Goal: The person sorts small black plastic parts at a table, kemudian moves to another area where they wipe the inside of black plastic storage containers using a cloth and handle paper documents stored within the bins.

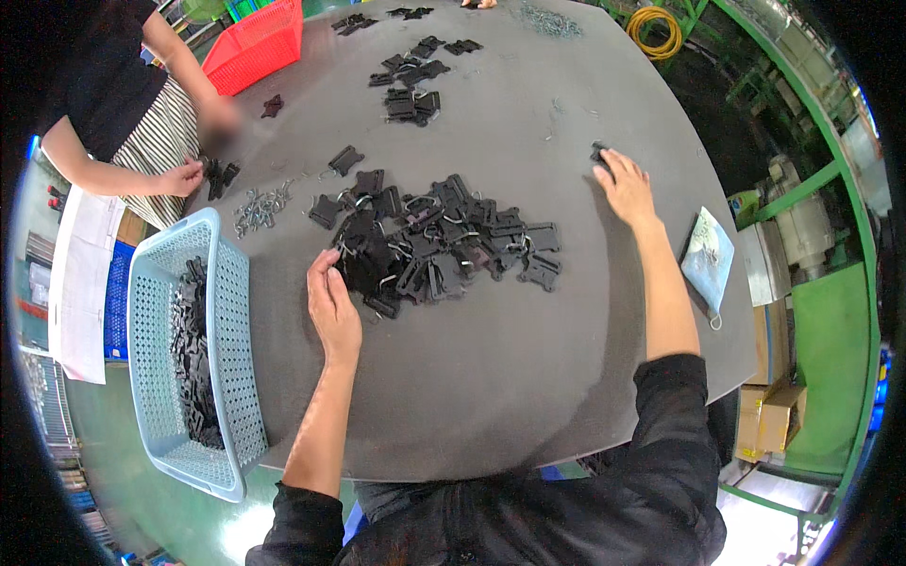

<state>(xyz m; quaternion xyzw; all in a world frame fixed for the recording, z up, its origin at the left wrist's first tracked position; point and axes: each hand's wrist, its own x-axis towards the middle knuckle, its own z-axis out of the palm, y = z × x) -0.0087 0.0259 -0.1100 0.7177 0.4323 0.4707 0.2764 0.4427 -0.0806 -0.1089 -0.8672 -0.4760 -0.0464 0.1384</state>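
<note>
A heap of flat black plastic buckle-like pieces (429, 250), several with metal loops, covers the middle of the table (453, 387). My left hand (334, 311) rests against the heap's left edge, fingers extended and nothing visibly gripped. Farther right, my right hand (628, 191) reaches out over the table with its fingers apart. Its fingertips are at a single small black piece (597, 149), partly hidden by them; I cannot tell whether they touch it. Just beyond the heap lies another loose black piece (346, 159).
On the left stands a light blue basket (247, 330) of black pieces. Beside it lie small metal hooks (262, 206). A co-worker's hand (185, 177) touches black pieces at the far left. A red crate (255, 47) stands behind. To my right lies a blue-white packet (708, 253).
</note>
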